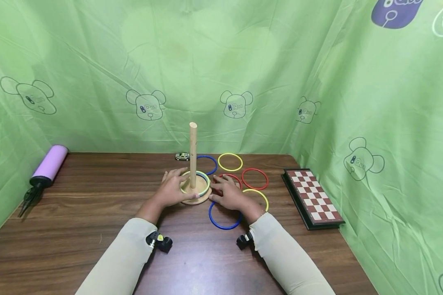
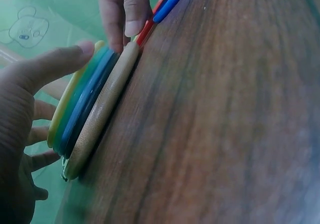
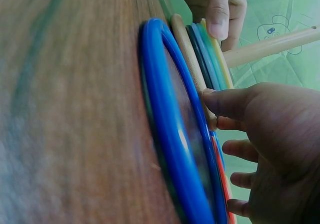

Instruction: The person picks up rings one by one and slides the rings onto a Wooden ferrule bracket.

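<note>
A wooden peg [image 1: 193, 151] stands upright on a round wooden base [image 1: 195, 201]. Several stacked rings [image 2: 82, 99], yellow uppermost with green and blue under it, encircle the peg low down, just over the base. My left hand [image 1: 171, 189] spans this stack from the left, thumb at its near side and fingers round its far side. From the right, my right hand [image 1: 227, 193] touches the base's edge with its thumb, its other fingers spread and fairly straight. A blue ring [image 3: 167, 99] lies flat just beneath the right hand, and a red ring [image 1: 237, 179] is partly hidden behind it.
More rings lie on the table: a blue ring [image 1: 216, 166], a yellow ring [image 1: 230, 154], a red ring [image 1: 267, 178] and another yellow ring [image 1: 267, 200]. A toy car [image 1: 182, 156] sits behind the peg. Left is a purple pump [image 1: 51, 164]; right, a checkered board [image 1: 313, 194].
</note>
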A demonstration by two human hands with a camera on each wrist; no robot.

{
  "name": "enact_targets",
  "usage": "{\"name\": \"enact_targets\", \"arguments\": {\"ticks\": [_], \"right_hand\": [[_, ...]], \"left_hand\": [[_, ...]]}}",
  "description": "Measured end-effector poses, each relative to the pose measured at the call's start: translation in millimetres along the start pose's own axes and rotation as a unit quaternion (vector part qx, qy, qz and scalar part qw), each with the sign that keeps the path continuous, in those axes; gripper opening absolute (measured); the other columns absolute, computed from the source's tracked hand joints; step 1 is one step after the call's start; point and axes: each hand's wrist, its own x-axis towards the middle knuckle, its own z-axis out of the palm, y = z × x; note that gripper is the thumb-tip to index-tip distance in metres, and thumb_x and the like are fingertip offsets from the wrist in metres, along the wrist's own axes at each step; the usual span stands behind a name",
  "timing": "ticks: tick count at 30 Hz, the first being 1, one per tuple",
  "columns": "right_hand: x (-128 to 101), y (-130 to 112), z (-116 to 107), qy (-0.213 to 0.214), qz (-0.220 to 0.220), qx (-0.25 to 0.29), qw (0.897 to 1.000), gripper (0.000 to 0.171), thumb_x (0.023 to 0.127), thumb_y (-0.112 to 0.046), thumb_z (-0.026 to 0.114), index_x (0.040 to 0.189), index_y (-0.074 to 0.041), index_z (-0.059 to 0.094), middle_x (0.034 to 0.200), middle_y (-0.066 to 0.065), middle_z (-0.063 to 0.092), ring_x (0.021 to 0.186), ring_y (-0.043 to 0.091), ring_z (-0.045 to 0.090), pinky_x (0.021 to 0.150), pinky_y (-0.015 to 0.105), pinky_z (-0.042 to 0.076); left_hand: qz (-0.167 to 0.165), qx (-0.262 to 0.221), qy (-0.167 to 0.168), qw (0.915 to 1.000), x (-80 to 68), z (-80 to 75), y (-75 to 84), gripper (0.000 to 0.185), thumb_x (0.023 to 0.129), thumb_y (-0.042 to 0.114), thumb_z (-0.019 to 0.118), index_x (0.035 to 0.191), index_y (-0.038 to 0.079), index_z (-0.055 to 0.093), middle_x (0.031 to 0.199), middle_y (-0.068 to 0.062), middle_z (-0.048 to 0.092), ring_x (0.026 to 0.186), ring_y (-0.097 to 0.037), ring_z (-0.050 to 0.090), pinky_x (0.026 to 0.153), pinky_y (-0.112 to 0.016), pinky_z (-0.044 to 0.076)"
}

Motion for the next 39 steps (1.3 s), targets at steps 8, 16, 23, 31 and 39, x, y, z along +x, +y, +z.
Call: {"name": "enact_targets", "arguments": {"ticks": [8, 16, 23, 31, 39], "right_hand": [[-0.4, 0.5, 0.5, 0.003, 0.0, 0.003, 1.0, 0.054, 0.107, -0.04, 0.071, 0.157, -0.019, 0.062, 0.178, 0.011, 0.039, 0.167, 0.05, 0.021, 0.125, 0.076, 0.026], [0.8, 1.2, 0.3, 0.006, -0.001, 0.001, 1.0, 0.054, 0.106, -0.04, 0.073, 0.156, -0.02, 0.063, 0.177, 0.009, 0.041, 0.167, 0.05, 0.022, 0.124, 0.076, 0.027], [0.2, 2.0, -0.4, 0.009, -0.008, 0.012, 1.0, 0.055, 0.107, -0.039, 0.072, 0.157, -0.02, 0.062, 0.178, 0.009, 0.039, 0.167, 0.052, 0.02, 0.125, 0.08, 0.023], [0.9, 1.5, -10.3, 0.02, -0.009, 0.036, 0.999, 0.066, 0.104, -0.04, 0.076, 0.161, -0.013, 0.056, 0.18, 0.011, 0.033, 0.168, 0.049, 0.02, 0.125, 0.084, 0.02], [4.1, 6.0, -31.1, 0.034, 0.015, 0.079, 0.996, 0.071, 0.106, -0.039, 0.073, 0.165, -0.008, 0.049, 0.18, 0.018, 0.031, 0.168, 0.048, 0.023, 0.124, 0.088, 0.017]], "left_hand": [[0.0, 0.012, 0.006, 0.9999, -5.6, -9.8, -7.8, 0.109, 0.074, 0.058, 0.097, 0.155, -0.003, 0.058, 0.169, -0.027, 0.045, 0.156, -0.055, 0.039, 0.126, -0.085, 0.016], [-0.032, 0.059, -0.019, 0.9976, -20.2, -17.3, -27.0, 0.127, 0.071, 0.066, 0.096, 0.164, -0.003, 0.044, 0.171, -0.027, 0.042, 0.159, -0.055, 0.033, 0.122, -0.091, 0.011], [-0.04, 0.047, -0.046, 0.9971, -24.6, -13.7, -33.1, 0.129, 0.068, 0.075, 0.092, 0.164, 0.001, 0.046, 0.174, -0.029, 0.035, 0.162, -0.057, 0.024, 0.118, -0.095, 0.002], [-0.054, 0.063, -0.078, 0.9935, -27.7, -10.9, -37.4, 0.121, 0.08, 0.078, 0.081, 0.168, 0.006, 0.041, 0.176, -0.028, 0.031, 0.165, -0.055, 0.018, 0.123, -0.09, -0.002], [-0.057, 0.075, -0.08, 0.9923, -29.0, -8.1, -40.2, 0.119, 0.083, 0.08, 0.078, 0.17, 0.009, 0.04, 0.178, -0.025, 0.03, 0.167, -0.052, 0.017, 0.123, -0.089, -0.002]]}}
